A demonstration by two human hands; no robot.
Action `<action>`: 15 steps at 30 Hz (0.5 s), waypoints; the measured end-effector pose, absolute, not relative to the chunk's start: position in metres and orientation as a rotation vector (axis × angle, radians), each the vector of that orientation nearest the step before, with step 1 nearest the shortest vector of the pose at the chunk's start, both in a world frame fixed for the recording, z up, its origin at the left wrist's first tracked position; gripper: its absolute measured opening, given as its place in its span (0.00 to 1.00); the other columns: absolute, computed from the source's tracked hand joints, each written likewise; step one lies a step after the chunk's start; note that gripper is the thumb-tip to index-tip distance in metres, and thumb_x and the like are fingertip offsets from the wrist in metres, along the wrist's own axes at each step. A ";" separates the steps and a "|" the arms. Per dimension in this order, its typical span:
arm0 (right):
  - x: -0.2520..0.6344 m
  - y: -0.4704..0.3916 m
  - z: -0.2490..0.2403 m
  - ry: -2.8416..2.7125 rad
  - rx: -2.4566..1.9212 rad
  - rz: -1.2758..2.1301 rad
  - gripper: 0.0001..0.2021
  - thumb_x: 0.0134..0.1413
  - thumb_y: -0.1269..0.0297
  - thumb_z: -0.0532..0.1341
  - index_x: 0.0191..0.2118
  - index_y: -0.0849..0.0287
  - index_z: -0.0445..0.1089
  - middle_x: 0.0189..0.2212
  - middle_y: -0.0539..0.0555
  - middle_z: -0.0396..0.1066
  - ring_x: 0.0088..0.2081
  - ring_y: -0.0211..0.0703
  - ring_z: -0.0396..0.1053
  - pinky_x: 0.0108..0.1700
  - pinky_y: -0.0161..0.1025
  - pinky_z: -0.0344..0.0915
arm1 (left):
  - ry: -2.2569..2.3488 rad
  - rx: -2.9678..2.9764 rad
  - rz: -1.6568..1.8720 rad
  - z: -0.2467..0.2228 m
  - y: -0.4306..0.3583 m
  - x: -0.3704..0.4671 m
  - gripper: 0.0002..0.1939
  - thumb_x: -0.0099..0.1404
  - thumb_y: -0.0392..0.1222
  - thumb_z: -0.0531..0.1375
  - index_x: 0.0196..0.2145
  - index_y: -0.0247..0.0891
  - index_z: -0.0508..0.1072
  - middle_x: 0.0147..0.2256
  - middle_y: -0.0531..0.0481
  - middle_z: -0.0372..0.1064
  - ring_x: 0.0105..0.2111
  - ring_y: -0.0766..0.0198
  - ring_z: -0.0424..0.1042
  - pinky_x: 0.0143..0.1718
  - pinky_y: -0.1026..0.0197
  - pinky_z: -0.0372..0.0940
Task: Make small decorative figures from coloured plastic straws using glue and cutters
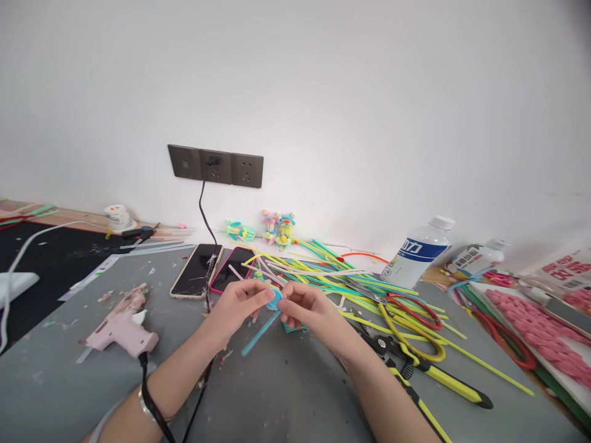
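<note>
Both hands meet above the middle of the grey mat (pixel 286 394). Between them is a blue pipe cleaner (pixel 260 335), coiled at its upper end, with a straight tail hanging down to the left. My left hand (pixel 244 307) pinches the coil from the left, thumb on top. From the right, my right hand (pixel 305 307) grips the same coil near where the tail leaves it. Fingertips hide part of the coil. Just under my right hand lies a small teal piece (pixel 294 326), mostly covered.
A pink glue gun (pixel 122 332) lies left, its black cord passing my left forearm. Two phones (pixel 196 271) lie behind. Loose pipe cleaners (pixel 323 271), red-and-yellow scissors (pixel 410 311), yellow-black pliers (pixel 443 378) and a white bottle (pixel 418 252) are right. Small pipe-cleaner figures (pixel 279 227) stand by the wall.
</note>
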State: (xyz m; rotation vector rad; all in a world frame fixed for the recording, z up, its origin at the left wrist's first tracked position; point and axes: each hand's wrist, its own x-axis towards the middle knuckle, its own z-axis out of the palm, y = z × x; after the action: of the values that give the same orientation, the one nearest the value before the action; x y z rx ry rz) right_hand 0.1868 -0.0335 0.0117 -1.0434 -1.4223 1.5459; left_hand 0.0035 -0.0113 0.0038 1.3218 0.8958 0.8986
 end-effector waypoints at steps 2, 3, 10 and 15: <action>0.195 -0.032 0.014 -1.503 -1.062 1.611 0.18 0.52 0.49 0.67 0.30 0.59 0.66 0.21 0.47 0.68 0.23 0.33 0.62 0.29 0.32 0.60 | 0.868 1.350 0.812 0.005 -0.010 0.002 0.21 0.59 0.59 0.63 0.31 0.35 0.77 0.27 0.51 0.66 0.23 0.69 0.59 0.25 0.65 0.56; 0.198 -0.032 0.015 -1.540 -1.076 1.636 0.17 0.52 0.49 0.67 0.30 0.59 0.67 0.21 0.47 0.68 0.24 0.33 0.62 0.29 0.32 0.60 | 0.861 1.371 0.770 0.005 -0.009 0.001 0.21 0.59 0.59 0.63 0.32 0.35 0.77 0.29 0.50 0.67 0.24 0.69 0.59 0.25 0.65 0.57; 0.203 -0.035 0.017 -1.701 -1.211 1.664 0.15 0.50 0.53 0.69 0.28 0.59 0.68 0.19 0.45 0.65 0.22 0.33 0.61 0.26 0.31 0.61 | 0.877 1.509 0.519 -0.002 -0.007 -0.004 0.17 0.56 0.52 0.68 0.29 0.34 0.76 0.25 0.53 0.67 0.25 0.68 0.62 0.26 0.66 0.59; 0.203 -0.036 0.017 -1.707 -1.219 1.709 0.15 0.50 0.53 0.69 0.28 0.59 0.69 0.17 0.45 0.64 0.19 0.32 0.61 0.23 0.31 0.61 | 0.847 1.541 0.439 -0.001 -0.008 -0.005 0.18 0.58 0.54 0.65 0.28 0.34 0.76 0.23 0.54 0.64 0.24 0.69 0.59 0.25 0.66 0.59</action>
State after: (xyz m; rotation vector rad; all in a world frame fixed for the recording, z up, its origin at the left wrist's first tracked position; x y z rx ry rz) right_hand 0.2032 -0.0362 0.0172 -1.2189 -1.7075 1.7091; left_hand -0.0050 -0.0079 -0.0013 1.5405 0.8467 0.4393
